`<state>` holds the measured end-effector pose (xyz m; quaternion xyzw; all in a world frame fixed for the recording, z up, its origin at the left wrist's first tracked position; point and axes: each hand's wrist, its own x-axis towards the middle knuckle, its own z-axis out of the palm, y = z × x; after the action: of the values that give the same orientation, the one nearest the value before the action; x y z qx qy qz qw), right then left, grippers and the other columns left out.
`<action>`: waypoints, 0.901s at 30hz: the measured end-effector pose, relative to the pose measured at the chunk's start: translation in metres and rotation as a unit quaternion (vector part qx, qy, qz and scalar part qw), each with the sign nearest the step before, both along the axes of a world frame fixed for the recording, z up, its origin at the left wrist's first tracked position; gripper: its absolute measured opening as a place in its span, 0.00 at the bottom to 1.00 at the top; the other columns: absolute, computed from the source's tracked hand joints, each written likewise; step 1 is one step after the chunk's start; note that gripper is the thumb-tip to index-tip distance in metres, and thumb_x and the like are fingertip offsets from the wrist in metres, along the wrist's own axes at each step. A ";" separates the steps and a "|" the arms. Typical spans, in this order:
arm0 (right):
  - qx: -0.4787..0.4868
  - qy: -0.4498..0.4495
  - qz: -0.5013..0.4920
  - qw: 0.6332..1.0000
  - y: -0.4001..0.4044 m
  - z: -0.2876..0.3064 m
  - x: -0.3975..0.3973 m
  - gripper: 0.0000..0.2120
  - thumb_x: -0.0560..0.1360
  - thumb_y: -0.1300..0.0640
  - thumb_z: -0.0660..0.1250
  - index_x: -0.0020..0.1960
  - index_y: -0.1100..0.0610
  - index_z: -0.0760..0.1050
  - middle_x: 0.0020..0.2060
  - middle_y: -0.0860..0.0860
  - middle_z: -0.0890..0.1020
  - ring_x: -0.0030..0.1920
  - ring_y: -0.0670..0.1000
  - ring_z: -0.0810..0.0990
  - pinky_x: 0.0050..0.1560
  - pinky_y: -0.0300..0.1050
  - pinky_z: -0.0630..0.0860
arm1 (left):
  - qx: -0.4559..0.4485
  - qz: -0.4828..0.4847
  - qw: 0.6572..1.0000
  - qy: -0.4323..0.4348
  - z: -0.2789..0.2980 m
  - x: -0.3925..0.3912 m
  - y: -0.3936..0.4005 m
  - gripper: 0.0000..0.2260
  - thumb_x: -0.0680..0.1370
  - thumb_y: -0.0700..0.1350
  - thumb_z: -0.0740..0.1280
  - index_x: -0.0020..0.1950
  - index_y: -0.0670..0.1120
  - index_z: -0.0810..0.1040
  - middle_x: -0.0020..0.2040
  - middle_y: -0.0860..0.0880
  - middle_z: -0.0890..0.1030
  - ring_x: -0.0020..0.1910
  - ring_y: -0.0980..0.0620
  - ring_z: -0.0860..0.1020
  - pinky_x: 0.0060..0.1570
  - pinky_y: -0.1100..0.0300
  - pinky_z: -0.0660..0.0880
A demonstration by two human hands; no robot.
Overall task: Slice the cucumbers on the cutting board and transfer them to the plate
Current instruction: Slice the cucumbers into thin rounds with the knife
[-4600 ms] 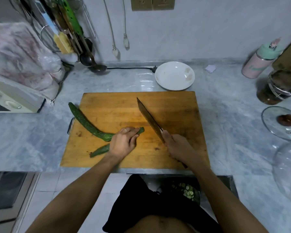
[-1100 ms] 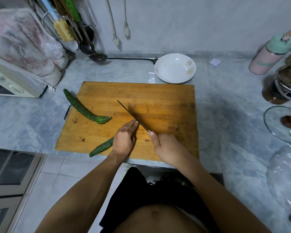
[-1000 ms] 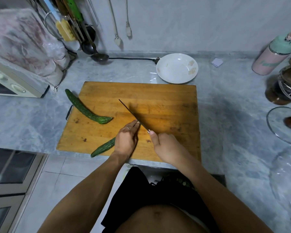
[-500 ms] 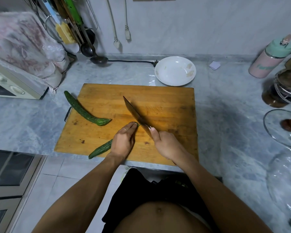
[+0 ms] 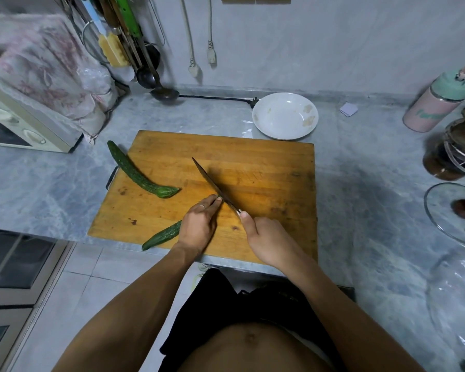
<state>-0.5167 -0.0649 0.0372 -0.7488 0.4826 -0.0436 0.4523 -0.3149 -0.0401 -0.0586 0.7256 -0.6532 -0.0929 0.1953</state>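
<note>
Readable text: none. The pink bottle [image 5: 432, 108] at the right rear of the worktop [image 5: 360, 200] carries green script lettering on its side, too blurred and too far turned to read. A small printed figure on its mint lid [image 5: 458, 83] cannot be made out. The oven [image 5: 24, 130] at left shows two dials, with no legible markings.

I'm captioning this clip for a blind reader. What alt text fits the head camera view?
On a wooden cutting board, a left hand pins down a cucumber while the right hand sets a cleaver against its end. A second cucumber lies over the board's left edge, and a white plate waits behind on the marble counter.
</note>
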 end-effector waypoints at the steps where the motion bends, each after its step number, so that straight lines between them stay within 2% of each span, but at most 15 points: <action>1: 0.002 0.001 -0.001 1.000 0.000 0.000 0.000 0.31 0.84 0.40 0.44 0.31 0.55 0.70 0.28 0.50 0.74 0.32 0.48 0.73 0.34 0.44 0.66 | -0.002 0.000 1.000 0.003 0.000 0.000 0.000 0.20 0.75 0.35 0.67 0.67 0.44 0.77 0.68 0.46 0.75 0.63 0.44 0.76 0.58 0.53 0.76; 7: -0.004 0.024 -0.002 1.000 -0.001 -0.006 0.011 0.33 0.83 0.39 0.41 0.34 0.56 0.72 0.32 0.53 0.76 0.38 0.52 0.74 0.41 0.47 0.69 | -0.024 -0.011 1.000 0.006 0.001 0.001 0.000 0.19 0.73 0.33 0.68 0.63 0.41 0.79 0.64 0.43 0.78 0.60 0.43 0.79 0.56 0.54 0.76; 12: -0.011 0.036 -0.013 0.999 -0.007 -0.008 0.023 0.36 0.83 0.40 0.42 0.44 0.60 0.81 0.35 0.55 0.81 0.39 0.55 0.79 0.42 0.50 0.77 | -0.029 -0.009 0.999 0.010 0.002 -0.003 0.000 0.18 0.73 0.32 0.69 0.62 0.40 0.80 0.63 0.42 0.79 0.58 0.42 0.80 0.53 0.53 0.78; 16: -0.005 0.027 -0.018 0.999 -0.006 -0.012 0.021 0.36 0.83 0.39 0.42 0.39 0.61 0.78 0.32 0.55 0.79 0.35 0.55 0.78 0.36 0.47 0.73 | -0.027 -0.013 0.999 0.013 0.004 0.000 0.001 0.18 0.74 0.34 0.67 0.64 0.41 0.79 0.64 0.43 0.78 0.60 0.43 0.79 0.55 0.52 0.78; 19: 0.009 0.022 -0.028 0.999 -0.009 -0.008 0.018 0.33 0.83 0.39 0.43 0.32 0.58 0.71 0.29 0.53 0.75 0.32 0.53 0.75 0.34 0.46 0.69 | -0.048 -0.009 0.999 0.004 0.007 0.000 0.005 0.17 0.74 0.34 0.68 0.62 0.42 0.80 0.62 0.44 0.80 0.58 0.44 0.80 0.51 0.52 0.80; 23: 0.027 0.016 -0.028 0.999 -0.011 -0.001 0.011 0.32 0.84 0.40 0.42 0.32 0.55 0.71 0.27 0.51 0.74 0.30 0.50 0.75 0.32 0.43 0.70 | -0.061 0.003 0.998 0.006 0.004 -0.001 0.010 0.17 0.74 0.35 0.69 0.62 0.43 0.80 0.62 0.44 0.80 0.58 0.45 0.79 0.52 0.53 0.78; 27: 0.019 0.018 -0.004 1.000 -0.007 0.002 0.006 0.31 0.84 0.41 0.43 0.31 0.53 0.69 0.27 0.51 0.73 0.30 0.49 0.73 0.31 0.43 0.65 | -0.047 -0.013 0.999 -0.006 -0.001 0.003 0.006 0.19 0.72 0.33 0.70 0.63 0.42 0.80 0.62 0.43 0.79 0.58 0.44 0.79 0.53 0.51 0.79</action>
<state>-0.5104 -0.0715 0.0389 -0.7387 0.4941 -0.0224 0.4578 -0.3121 -0.0339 -0.0594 0.7073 -0.6677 -0.0600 0.2242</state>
